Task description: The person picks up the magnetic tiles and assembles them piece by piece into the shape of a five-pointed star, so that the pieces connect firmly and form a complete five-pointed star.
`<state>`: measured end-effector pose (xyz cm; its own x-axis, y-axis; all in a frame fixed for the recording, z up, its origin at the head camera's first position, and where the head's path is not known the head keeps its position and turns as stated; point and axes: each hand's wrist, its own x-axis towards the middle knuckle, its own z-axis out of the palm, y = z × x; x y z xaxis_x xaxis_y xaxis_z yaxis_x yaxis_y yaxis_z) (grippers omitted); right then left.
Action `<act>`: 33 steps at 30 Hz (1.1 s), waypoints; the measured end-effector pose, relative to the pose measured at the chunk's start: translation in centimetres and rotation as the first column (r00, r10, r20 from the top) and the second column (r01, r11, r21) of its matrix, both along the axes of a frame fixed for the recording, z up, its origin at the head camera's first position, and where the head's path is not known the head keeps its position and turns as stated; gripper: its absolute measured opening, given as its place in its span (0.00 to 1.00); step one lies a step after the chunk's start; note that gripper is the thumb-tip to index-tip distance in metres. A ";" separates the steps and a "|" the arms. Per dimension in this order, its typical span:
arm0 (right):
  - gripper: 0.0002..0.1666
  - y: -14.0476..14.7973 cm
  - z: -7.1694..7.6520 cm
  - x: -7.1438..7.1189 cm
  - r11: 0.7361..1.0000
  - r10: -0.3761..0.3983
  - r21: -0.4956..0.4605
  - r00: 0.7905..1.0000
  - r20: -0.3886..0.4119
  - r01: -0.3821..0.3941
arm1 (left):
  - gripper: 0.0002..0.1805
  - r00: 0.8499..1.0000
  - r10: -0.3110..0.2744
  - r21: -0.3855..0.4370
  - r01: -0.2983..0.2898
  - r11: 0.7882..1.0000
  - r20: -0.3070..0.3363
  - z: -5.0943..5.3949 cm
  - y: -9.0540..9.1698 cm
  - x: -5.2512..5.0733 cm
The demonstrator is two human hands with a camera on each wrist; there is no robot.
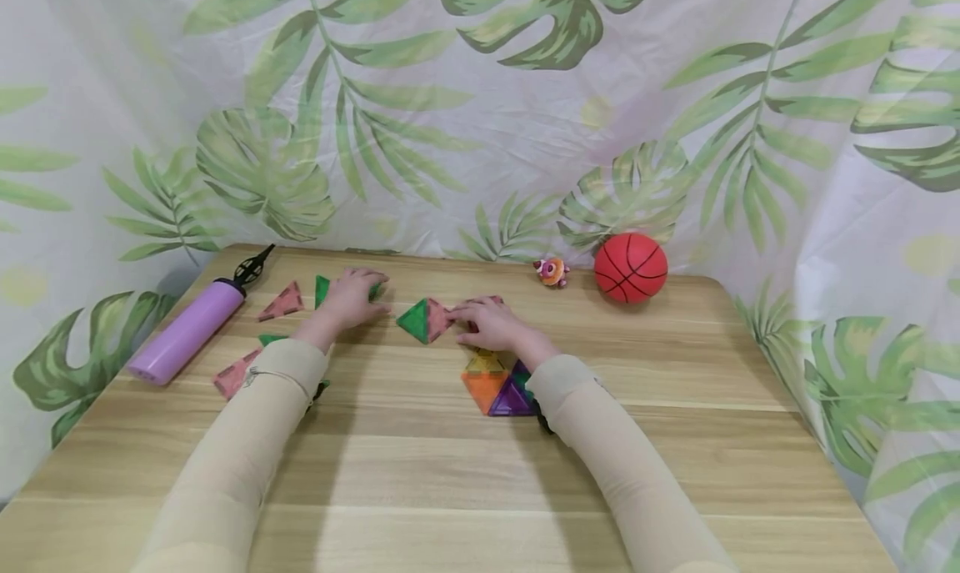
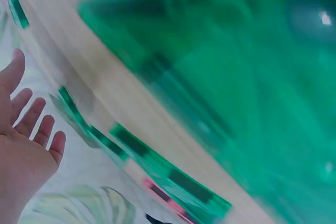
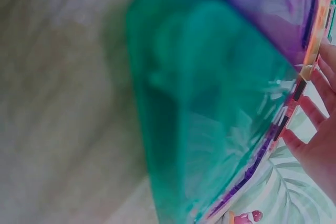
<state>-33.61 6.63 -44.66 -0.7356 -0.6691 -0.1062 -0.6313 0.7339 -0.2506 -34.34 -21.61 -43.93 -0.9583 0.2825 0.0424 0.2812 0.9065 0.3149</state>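
In the head view my left hand (image 1: 349,299) is over the far left of the table, beside a green triangular magnetic tile (image 1: 322,289); its fingers look loose in the left wrist view. A green tile (image 2: 226,87) fills much of that view, close to the camera. My right hand (image 1: 491,324) rests its fingertips near a red triangular tile (image 1: 438,319), which lies edge to edge with a green triangular tile (image 1: 412,321). Under the right wrist sits a joined group with an orange tile (image 1: 483,388), a yellow tile (image 1: 486,362) and a purple tile (image 1: 512,400).
More red tiles (image 1: 282,302) lie to the left. A purple hand pump (image 1: 187,331) with a black nozzle lies at the left edge. At the back right are a small toy figure (image 1: 552,272) and a red ball (image 1: 631,268), before a leaf-patterned cloth (image 1: 405,156).
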 end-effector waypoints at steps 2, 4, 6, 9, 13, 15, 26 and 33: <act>0.29 0.0 0.0 0.0 1.000 0.003 -0.006 1.000 -0.007 -0.003 | 0.34 0.999 0.035 -0.025 -0.035 0.999 0.005 -0.2 -0.9 -0.2; 0.29 0.0 -0.1 0.0 1.000 0.003 -0.007 1.000 -0.012 -0.003 | 0.34 0.998 0.064 -0.046 -0.063 0.997 0.012 -0.4 -1.5 -0.3; 0.29 0.0 -0.1 0.1 1.000 0.003 -0.008 1.000 -0.012 -0.003 | 0.33 0.997 0.080 -0.068 -0.079 0.995 0.019 -0.6 -2.0 -0.4; 0.29 0.0 -0.1 0.2 1.000 0.005 -0.009 1.000 -0.004 -0.005 | 0.32 0.996 0.081 -0.076 -0.079 0.994 0.034 -0.7 -2.4 -0.3; 0.30 0.1 0.0 0.1 1.000 0.003 -0.010 1.000 0.007 -0.003 | 0.30 0.997 0.061 -0.087 -0.057 0.995 0.040 -0.6 -2.6 -0.3; 0.30 0.1 0.1 0.1 1.000 0.000 -0.009 1.000 0.010 0.000 | 0.29 0.998 0.055 -0.093 -0.051 0.994 0.040 -0.6 -2.7 -0.3; 0.30 0.0 0.1 0.0 1.000 0.004 0.002 1.000 0.008 -0.004 | 0.23 1.000 0.010 -0.087 -0.008 0.996 0.021 -0.7 -3.3 0.4; 0.30 0.1 0.3 0.1 1.000 0.006 0.007 1.000 0.014 -0.006 | 0.20 0.999 -0.050 -0.111 0.049 0.993 -0.005 -0.5 -3.2 1.6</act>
